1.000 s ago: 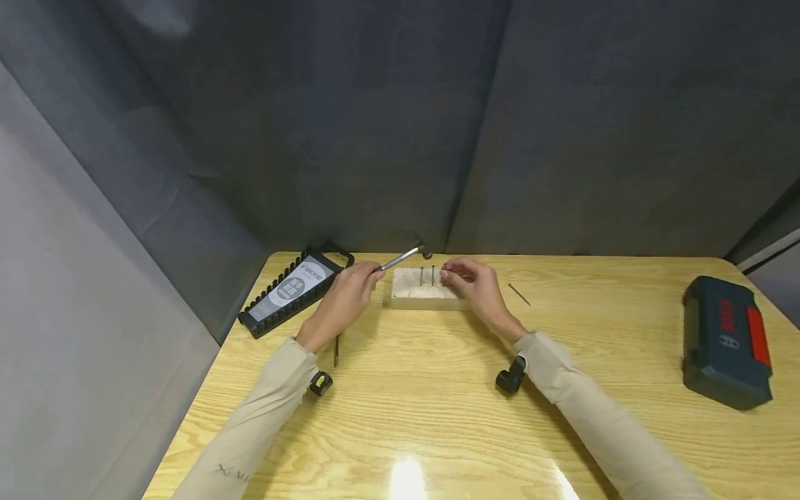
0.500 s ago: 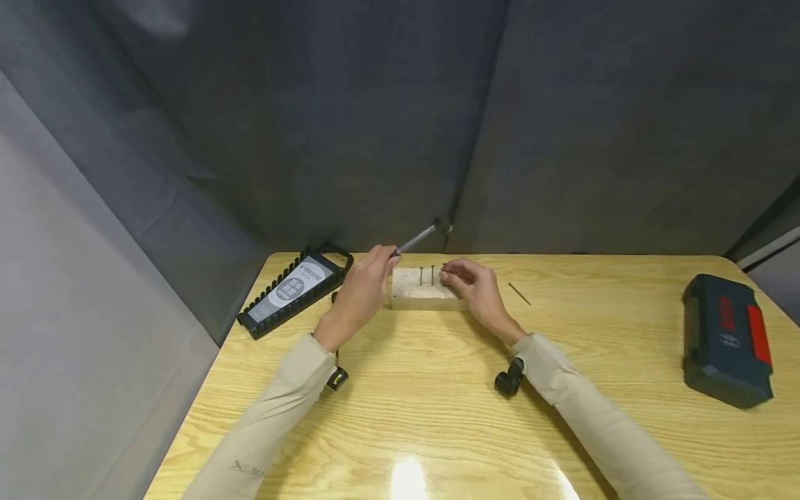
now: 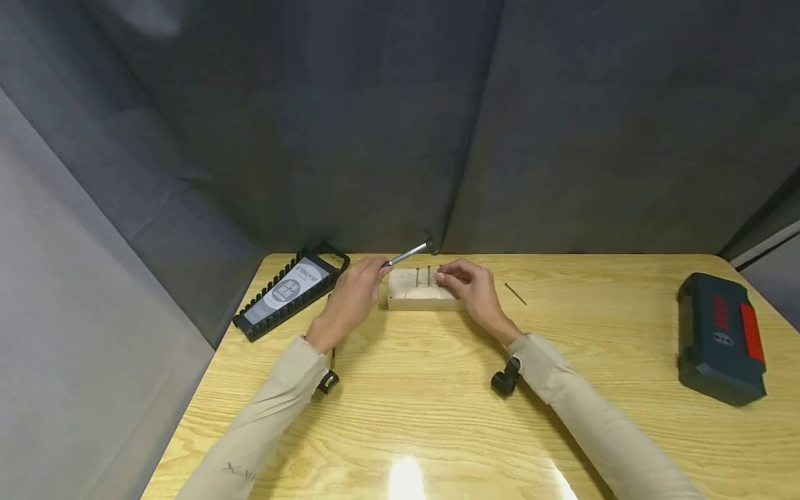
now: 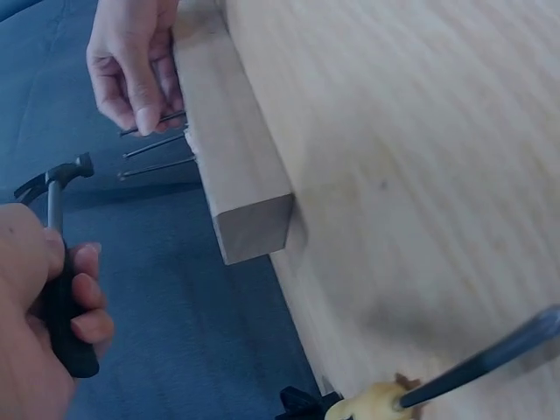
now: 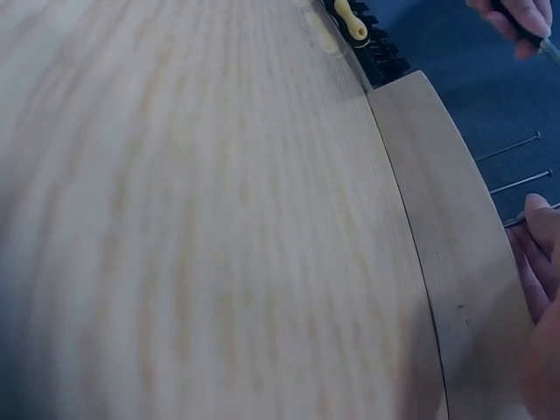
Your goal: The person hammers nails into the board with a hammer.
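My left hand (image 3: pixel 355 294) grips the black handle of a claw hammer (image 4: pixel 58 188), its head raised above the wooden block (image 3: pixel 425 303). Two nails (image 4: pixel 157 166) stand upright in the block. With thumb and fingertips, my right hand (image 3: pixel 470 289) pinches a third nail (image 4: pixel 153 124) that stands on the block beside them. In the right wrist view the block's side shows large, with the pinching fingers (image 5: pixel 540 229) at the right edge.
A loose nail (image 3: pixel 515 293) lies right of the block. A black wrench rack (image 3: pixel 287 292) lies at the left, and a dark toolbox (image 3: pixel 720 340) with a red latch at the right. A screwdriver (image 4: pixel 376 402) lies under my left forearm.
The hammer head rose between the first two frames and has come down again, with my left hand moving along. My right hand keeps its pinch on the nail.
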The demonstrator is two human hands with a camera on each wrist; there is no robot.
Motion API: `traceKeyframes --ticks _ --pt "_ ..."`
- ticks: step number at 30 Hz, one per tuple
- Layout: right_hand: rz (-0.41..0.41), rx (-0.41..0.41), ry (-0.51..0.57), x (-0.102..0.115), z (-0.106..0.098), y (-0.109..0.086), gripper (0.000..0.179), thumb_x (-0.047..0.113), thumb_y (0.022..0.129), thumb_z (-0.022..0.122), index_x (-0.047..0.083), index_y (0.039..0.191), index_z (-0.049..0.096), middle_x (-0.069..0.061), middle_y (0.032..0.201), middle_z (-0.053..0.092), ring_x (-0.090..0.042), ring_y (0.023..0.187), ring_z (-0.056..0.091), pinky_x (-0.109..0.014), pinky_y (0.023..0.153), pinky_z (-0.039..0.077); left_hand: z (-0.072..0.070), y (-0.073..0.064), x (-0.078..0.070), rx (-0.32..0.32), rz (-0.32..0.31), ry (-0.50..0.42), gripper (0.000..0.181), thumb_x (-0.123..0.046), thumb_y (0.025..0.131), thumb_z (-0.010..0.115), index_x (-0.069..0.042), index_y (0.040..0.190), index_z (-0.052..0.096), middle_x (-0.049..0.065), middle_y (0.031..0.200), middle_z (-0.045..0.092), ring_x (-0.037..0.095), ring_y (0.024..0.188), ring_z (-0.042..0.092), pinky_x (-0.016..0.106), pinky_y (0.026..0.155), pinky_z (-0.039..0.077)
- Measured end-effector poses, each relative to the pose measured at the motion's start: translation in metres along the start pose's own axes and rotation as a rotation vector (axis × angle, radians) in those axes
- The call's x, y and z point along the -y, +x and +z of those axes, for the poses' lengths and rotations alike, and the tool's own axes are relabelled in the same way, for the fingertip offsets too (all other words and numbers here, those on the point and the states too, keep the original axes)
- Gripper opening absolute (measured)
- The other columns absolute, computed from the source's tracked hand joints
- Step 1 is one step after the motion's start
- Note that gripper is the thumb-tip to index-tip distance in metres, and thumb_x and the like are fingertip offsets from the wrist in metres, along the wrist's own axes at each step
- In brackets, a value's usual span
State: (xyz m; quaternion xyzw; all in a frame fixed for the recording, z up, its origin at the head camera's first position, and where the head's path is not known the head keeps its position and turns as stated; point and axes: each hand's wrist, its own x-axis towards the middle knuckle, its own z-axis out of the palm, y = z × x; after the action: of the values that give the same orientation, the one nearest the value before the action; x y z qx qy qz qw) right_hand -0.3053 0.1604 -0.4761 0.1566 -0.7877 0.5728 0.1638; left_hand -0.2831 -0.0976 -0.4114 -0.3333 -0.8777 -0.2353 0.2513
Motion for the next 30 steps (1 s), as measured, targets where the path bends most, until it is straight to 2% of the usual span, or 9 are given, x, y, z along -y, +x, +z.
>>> traceKeyframes --ticks 4,6,11,13,15,18,20,26,30 --pt "-0.013 -0.002 0.006 -0.002 0.001 0.001 0.013 0.011 0.096 0.078 0.003 0.106 0.078 -0.014 0.101 0.079 -0.019 0.089 0.075 -0.016 0.078 0.054 0.004 -0.001 0.001 0.064 0.004 0.027 0.019 -0.010 0.108 0.057 0.005 0.106 0.069 0.016 0.095 0.070 0.030 0.083 0.071 0.042 0.074 0.060" --pt "-0.017 -0.001 0.009 -0.003 0.001 0.001 0.013 0.012 0.096 0.078 0.003 0.106 0.078 -0.014 0.101 0.079 -0.024 0.090 0.076 -0.016 0.079 0.054 0.003 0.001 0.000 0.054 0.011 0.033 0.018 -0.010 0.108 0.057 0.005 0.106 0.069 0.015 0.094 0.070 0.029 0.084 0.071 0.042 0.074 0.060" --pt "-0.026 0.007 0.008 -0.004 0.000 0.000 0.014 0.012 0.097 0.077 0.003 0.108 0.077 -0.013 0.103 0.079 -0.027 0.092 0.076 -0.016 0.081 0.054 -0.006 0.013 -0.007 -0.133 0.036 -0.038 0.018 -0.007 0.108 0.057 0.006 0.116 0.066 0.015 0.095 0.067 0.027 0.079 0.067 0.040 0.069 0.058" --pt "-0.024 0.010 0.011 -0.005 0.000 0.000 0.015 0.011 0.097 0.076 0.002 0.109 0.077 -0.015 0.103 0.079 -0.029 0.093 0.076 -0.015 0.080 0.054 -0.007 0.014 -0.010 -0.171 0.047 -0.075 0.020 -0.005 0.108 0.057 0.009 0.119 0.065 0.017 0.095 0.066 0.027 0.077 0.065 0.038 0.067 0.058" --pt "-0.019 0.015 0.020 -0.004 0.001 0.000 0.015 0.008 0.097 0.076 -0.001 0.109 0.076 -0.018 0.105 0.078 -0.034 0.095 0.076 -0.014 0.080 0.054 -0.005 0.013 -0.009 -0.122 0.066 -0.038 0.018 -0.006 0.108 0.057 0.008 0.114 0.066 0.016 0.093 0.066 0.026 0.076 0.065 0.036 0.065 0.057" --pt "-0.001 0.022 0.032 0.000 0.002 0.002 0.015 0.003 0.096 0.075 -0.007 0.108 0.074 -0.023 0.107 0.077 -0.041 0.098 0.074 -0.014 0.080 0.054 -0.001 0.009 -0.006 0.005 0.097 0.052 0.018 -0.008 0.109 0.056 0.006 0.105 0.067 0.014 0.089 0.067 0.025 0.075 0.067 0.034 0.062 0.057" --pt "0.010 0.028 0.026 0.009 0.001 0.001 0.015 0.000 0.096 0.074 -0.010 0.108 0.073 -0.026 0.108 0.076 -0.043 0.098 0.073 -0.013 0.080 0.054 0.000 0.010 -0.004 0.046 0.112 0.083 0.018 -0.009 0.109 0.056 0.003 0.102 0.066 0.012 0.088 0.066 0.024 0.075 0.067 0.035 0.062 0.057" --pt "0.012 0.044 0.031 0.036 -0.004 -0.004 0.015 -0.005 0.096 0.072 -0.014 0.107 0.071 -0.030 0.108 0.074 -0.040 0.098 0.075 -0.018 0.082 0.057 -0.001 0.012 -0.002 0.000 0.133 0.034 0.016 -0.008 0.108 0.057 0.004 0.107 0.067 0.013 0.089 0.066 0.025 0.074 0.065 0.038 0.062 0.055" --pt "0.031 0.052 0.056 0.024 -0.002 -0.002 0.015 -0.006 0.096 0.071 -0.015 0.107 0.070 -0.031 0.108 0.074 -0.043 0.099 0.074 -0.020 0.082 0.059 0.004 0.008 -0.001 0.037 0.127 0.061 0.018 -0.010 0.108 0.058 0.005 0.108 0.068 0.014 0.095 0.070 0.027 0.082 0.070 0.038 0.069 0.059"
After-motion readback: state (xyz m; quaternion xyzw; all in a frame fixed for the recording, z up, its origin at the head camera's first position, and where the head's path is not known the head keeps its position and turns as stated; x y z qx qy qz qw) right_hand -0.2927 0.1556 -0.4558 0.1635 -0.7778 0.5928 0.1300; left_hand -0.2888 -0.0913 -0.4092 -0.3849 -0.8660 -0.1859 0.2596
